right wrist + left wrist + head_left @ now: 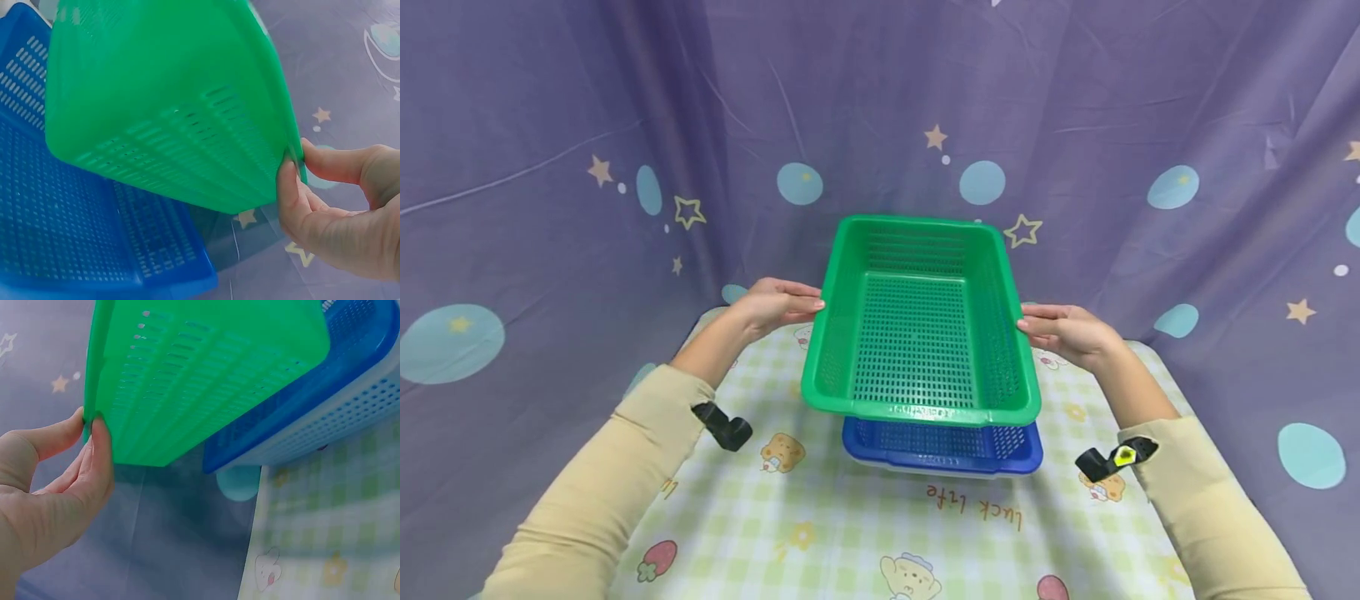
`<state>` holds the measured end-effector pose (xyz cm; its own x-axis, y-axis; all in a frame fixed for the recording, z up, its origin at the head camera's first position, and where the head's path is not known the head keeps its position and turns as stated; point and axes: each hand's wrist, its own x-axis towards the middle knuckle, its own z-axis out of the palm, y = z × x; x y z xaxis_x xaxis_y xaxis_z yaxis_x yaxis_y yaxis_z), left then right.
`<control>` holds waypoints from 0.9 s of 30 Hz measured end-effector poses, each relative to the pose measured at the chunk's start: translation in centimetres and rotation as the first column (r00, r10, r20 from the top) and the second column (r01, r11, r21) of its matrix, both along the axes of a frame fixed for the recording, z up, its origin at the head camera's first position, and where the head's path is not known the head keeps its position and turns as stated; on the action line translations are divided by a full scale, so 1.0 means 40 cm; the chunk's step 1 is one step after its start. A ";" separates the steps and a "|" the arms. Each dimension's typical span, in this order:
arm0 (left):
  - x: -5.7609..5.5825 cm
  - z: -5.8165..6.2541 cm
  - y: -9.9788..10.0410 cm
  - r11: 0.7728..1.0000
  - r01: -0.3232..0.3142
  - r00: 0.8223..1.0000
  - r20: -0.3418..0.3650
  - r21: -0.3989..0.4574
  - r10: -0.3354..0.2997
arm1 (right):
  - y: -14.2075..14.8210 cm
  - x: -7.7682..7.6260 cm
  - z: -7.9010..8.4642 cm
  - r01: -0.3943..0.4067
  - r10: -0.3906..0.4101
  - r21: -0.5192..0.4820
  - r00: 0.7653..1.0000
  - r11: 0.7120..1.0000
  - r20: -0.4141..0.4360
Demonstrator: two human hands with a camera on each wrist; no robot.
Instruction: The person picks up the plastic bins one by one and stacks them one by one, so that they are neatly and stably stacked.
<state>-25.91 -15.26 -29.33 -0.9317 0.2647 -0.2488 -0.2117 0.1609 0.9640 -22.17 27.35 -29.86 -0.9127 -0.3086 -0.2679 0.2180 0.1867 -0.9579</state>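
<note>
A green plastic basket (917, 333) with slotted walls and base is held up in the air, tilted so its inside shows in the head view. My left hand (781, 304) pinches its left rim between thumb and fingers; the left wrist view shows the thumb outside the rim. On the opposite side my right hand (1067, 332) pinches the right rim in the same way. Below it stands a blue basket (940, 460), nested in a white basket (331, 422) on the table. The green basket hides most of the blue one in the head view.
The table wears a green-and-white checked cloth (820, 517) with cartoon prints. A purple curtain (880, 100) with stars and planets hangs behind and at both sides. Each sleeve carries a black wrist mount (722, 425).
</note>
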 end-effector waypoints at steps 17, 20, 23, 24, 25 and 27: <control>0.010 -0.056 0.072 0.999 -0.020 0.999 0.034 0.035 0.019 | 0.067 0.019 -0.038 0.034 -0.033 -0.005 0.999 0.999 0.016; 0.010 -0.069 0.076 0.998 -0.012 0.999 0.034 0.057 0.010 | 0.071 0.020 -0.051 0.039 -0.039 -0.028 0.999 0.999 0.027; 0.009 -0.083 0.079 0.998 -0.005 0.999 0.036 0.067 0.002 | 0.071 0.020 -0.062 0.048 -0.045 -0.069 0.998 0.997 0.045; 0.008 -0.088 0.080 0.998 -0.004 0.999 0.036 0.070 0.001 | 0.071 0.020 -0.065 0.047 -0.044 -0.075 0.998 0.996 0.049; 0.008 -0.094 0.081 0.997 -0.005 0.999 0.039 0.073 0.002 | 0.071 0.021 -0.068 0.046 -0.042 -0.077 0.998 0.996 0.052; 0.007 -0.105 0.083 0.997 -0.005 0.999 0.040 0.075 0.002 | 0.072 0.021 -0.073 0.043 -0.039 -0.075 0.998 0.996 0.053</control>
<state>-25.65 -11.95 -33.52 -0.9221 0.2813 -0.2656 -0.2510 0.0873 0.9640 -21.33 30.22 -32.79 -0.9104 -0.2926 -0.2923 0.2736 0.1040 -0.9562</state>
